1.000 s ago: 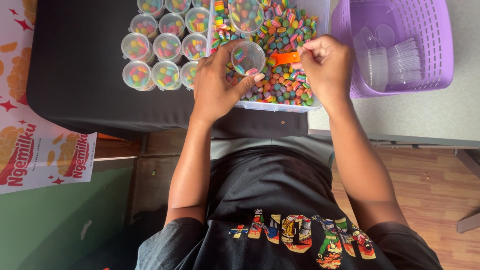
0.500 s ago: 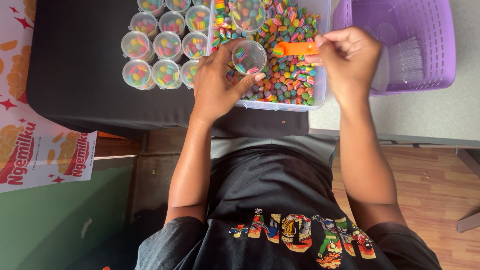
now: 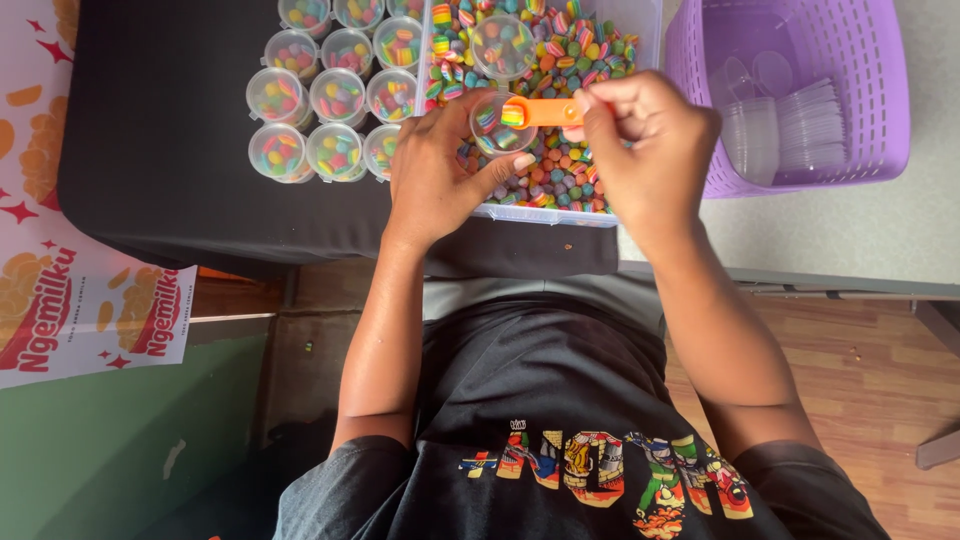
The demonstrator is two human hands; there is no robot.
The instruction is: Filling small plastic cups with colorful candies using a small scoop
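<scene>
Nearest to my camera: a black printed shirt [image 3: 560,440], both forearms reaching away from it over the edge of a black table [image 3: 160,150].

Left hand [image 3: 435,170]: fingers curled around a small clear cup [image 3: 497,125], thumb along its near side. The cup is held just over the sweets and has a few striped pieces in it.

Right hand [image 3: 650,150]: closed in a pinch on the handle of an orange scoop [image 3: 540,112]. The scoop's bowl sits at the cup's rim and carries one striped sweet.

Beneath both hands: a clear tub [image 3: 545,213] full of multicoloured sweets [image 3: 570,170], standing on the table. A second empty clear cup [image 3: 502,45] lies on the sweets farther back.

Left of the tub: rows of filled cups [image 3: 325,95], set touching one another.

Right of the tub: a purple basket [image 3: 880,120] holding stacked clear cups and lids [image 3: 790,125].

At far left, hanging off the table: a white banner [image 3: 60,300] with red and orange print.
</scene>
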